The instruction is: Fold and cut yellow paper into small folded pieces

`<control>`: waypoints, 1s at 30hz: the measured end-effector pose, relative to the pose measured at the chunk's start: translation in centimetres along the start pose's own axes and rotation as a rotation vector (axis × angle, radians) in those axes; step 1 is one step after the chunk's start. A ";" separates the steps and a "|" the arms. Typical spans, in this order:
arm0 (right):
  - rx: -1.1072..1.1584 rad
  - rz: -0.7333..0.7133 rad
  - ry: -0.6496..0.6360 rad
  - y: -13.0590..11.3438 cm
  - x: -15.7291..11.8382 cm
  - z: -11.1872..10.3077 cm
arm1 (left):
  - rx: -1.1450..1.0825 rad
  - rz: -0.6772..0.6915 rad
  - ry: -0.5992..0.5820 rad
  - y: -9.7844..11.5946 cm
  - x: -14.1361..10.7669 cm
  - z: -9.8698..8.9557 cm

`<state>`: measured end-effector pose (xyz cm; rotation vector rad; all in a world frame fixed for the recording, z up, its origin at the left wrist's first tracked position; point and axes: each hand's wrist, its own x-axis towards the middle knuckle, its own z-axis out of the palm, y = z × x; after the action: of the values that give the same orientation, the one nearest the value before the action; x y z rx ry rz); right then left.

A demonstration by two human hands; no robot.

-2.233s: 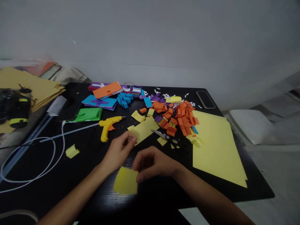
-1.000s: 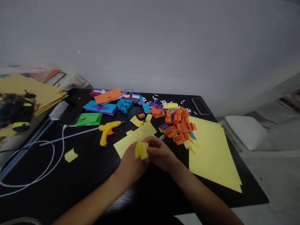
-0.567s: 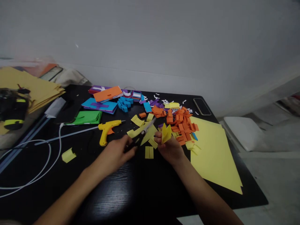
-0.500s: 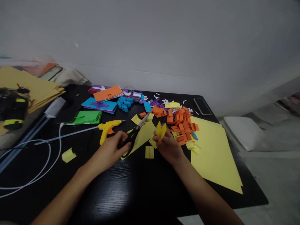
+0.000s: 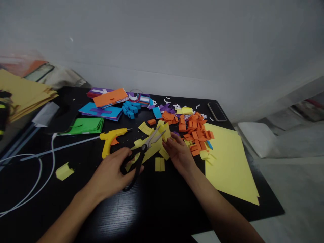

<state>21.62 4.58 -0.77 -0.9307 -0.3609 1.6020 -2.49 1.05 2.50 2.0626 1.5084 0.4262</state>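
My left hand (image 5: pixel 115 172) grips black-handled scissors (image 5: pixel 144 147), whose blades stand apart and point toward the yellow paper piece in my other hand. My right hand (image 5: pixel 178 152) pinches that folded yellow piece (image 5: pixel 165 131) between thumb and fingers, close to the blade tips. Below them on the black table lie more yellow paper pieces, one of them a small creased square (image 5: pixel 159 164). A pile of folded orange pieces (image 5: pixel 196 131) lies just right of my right hand. The yellow glue gun (image 5: pixel 109 140) rests beyond my left hand.
Yellow sheets (image 5: pixel 227 162) cover the right side of the black table (image 5: pixel 157 209). A phone (image 5: pixel 217 112) lies at the back right. Green (image 5: pixel 87 126), blue (image 5: pixel 101 110) and orange (image 5: pixel 111 98) paper stacks are at the back left. A white cable (image 5: pixel 53 158) loops at left.
The scissors have opened and turned, with their blades now beside the yellow piece. My right hand has tilted that piece toward them. The view has shifted slightly.
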 end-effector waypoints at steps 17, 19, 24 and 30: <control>-0.366 -0.390 -0.058 0.9 -3.3 1.7 | 0.135 0.096 0.069 -1.6 0.0 1.6; -0.360 -0.404 -0.071 0.8 -3.6 1.9 | 0.130 0.122 0.077 -1.8 -0.1 1.7; -0.336 -0.375 -0.084 0.8 -3.6 1.8 | 0.146 0.153 0.066 -1.9 -0.2 1.7; -0.330 -0.342 -0.083 0.6 -3.5 1.8 | 0.152 0.178 0.048 -1.7 -0.3 1.8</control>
<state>19.87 1.64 1.25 -0.9894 -0.8167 1.2885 -2.92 0.74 0.02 2.3321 1.4288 0.4433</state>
